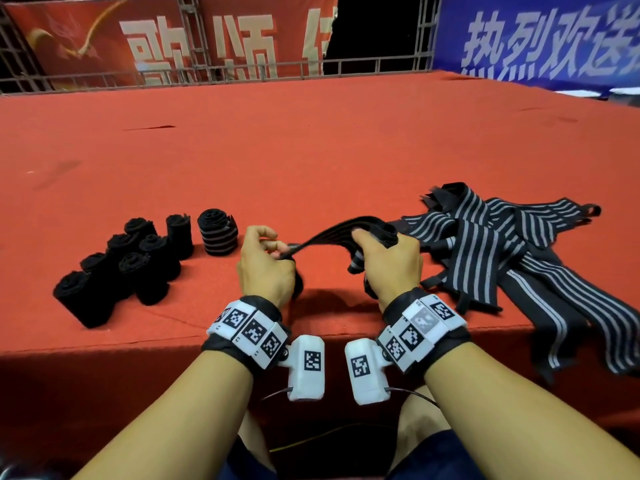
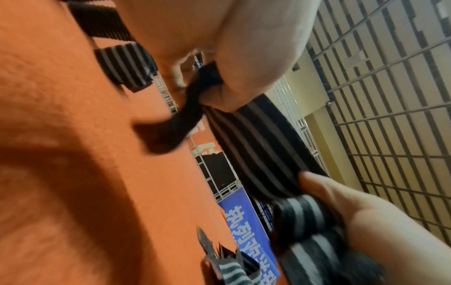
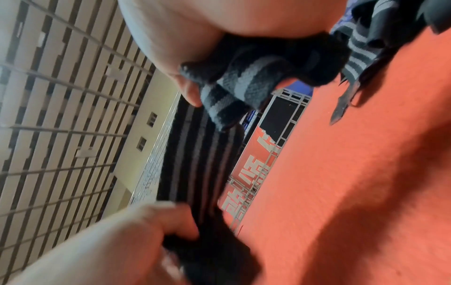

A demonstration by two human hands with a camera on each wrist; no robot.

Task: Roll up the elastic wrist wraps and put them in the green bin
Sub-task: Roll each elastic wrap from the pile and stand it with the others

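Both hands, left [image 1: 265,263] and right [image 1: 388,263], are clamped on one black grey-striped elastic wrap [image 1: 332,233], held above red felt tabletop [image 1: 311,150]; rolled wraps [image 1: 138,258] left, loose pile [image 1: 502,244] right.

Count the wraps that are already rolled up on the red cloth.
8. Seven form a cluster of rolled wraps at the left of the red cloth; one striped roll stands beside the left hand. Others could be hidden behind them.
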